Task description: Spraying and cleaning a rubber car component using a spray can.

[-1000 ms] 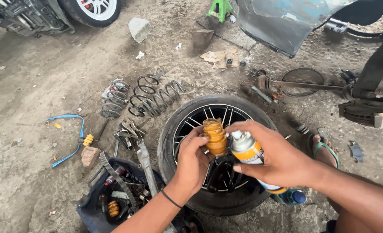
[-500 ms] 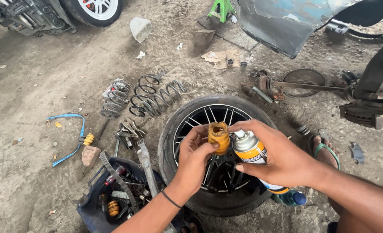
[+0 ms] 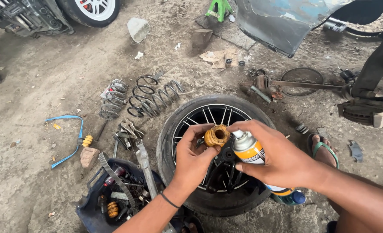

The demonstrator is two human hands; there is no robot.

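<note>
You have turned the yellow bump stop (image 3: 216, 135) open-end up above the wheel (image 3: 217, 151); left hand (image 3: 193, 162) pinches it, right hand (image 3: 282, 162) grips the spray can (image 3: 248, 149). Keep the nozzle at the bore.

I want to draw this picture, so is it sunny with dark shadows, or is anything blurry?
Head view: soft, even daylight, with only a faint shadow beside the wheel. The left hand, the yellow ribbed part, the right hand and the spray can look sharp. No strong glare on the can; the edges bend slightly, like a wide lens.
</note>
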